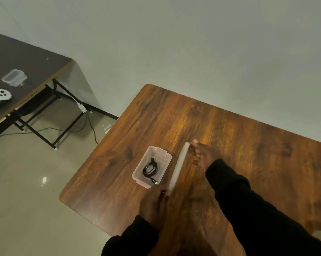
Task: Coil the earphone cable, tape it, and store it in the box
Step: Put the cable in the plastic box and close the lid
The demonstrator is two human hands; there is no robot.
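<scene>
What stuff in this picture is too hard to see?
- Tape on the coiled earphone cable inside the box: too small to tell, head view.
- Left hand fingertips at the lid: blurred by motion.
- Lid's flat faces: it is held edge-on.
- Right hand palm: turned away.
- Things on the far dark table: small, blurry, cut off at the left edge.

Left hand (154, 207) and right hand (204, 154) reach forward, fingers (194, 145) pinching opposite ends of the lid (179, 167).

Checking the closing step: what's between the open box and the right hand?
In the head view, only the lid, on edge in both hands, separates the box from the right hand.
</scene>
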